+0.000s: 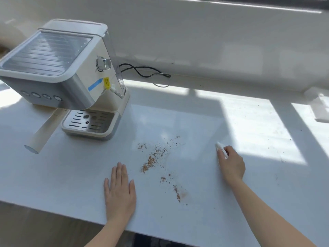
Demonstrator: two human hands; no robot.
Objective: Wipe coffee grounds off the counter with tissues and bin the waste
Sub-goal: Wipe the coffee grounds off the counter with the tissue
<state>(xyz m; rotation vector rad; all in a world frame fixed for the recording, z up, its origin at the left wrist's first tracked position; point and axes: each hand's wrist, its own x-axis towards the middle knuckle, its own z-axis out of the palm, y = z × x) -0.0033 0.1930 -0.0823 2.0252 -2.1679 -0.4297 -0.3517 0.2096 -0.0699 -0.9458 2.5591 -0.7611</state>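
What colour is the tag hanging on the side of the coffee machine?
Yellow, with small dark print too small to read. The tag hangs on the coffee machine; the head view shows it.

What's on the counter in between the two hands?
Brown coffee grounds, scattered on the white counter between the flat left hand and the right hand holding a tissue. The head view shows it.

The tabletop (pixel 204 122) is smooth and white with a soft gloss, mirroring window light in pale patches. The coffee grounds (pixel 153 157) are dry, brown and grainy. The tissue (pixel 221 149) looks like soft, crumpled white paper. The coffee machine (pixel 58 75) has a matt cream plastic shell, a brushed metal front panel, a ribbed metal top, a shiny chrome knob (pixel 104 63) and a perforated metal drip tray (pixel 89 120). Its cable (pixel 142 71) is black and rubbery.
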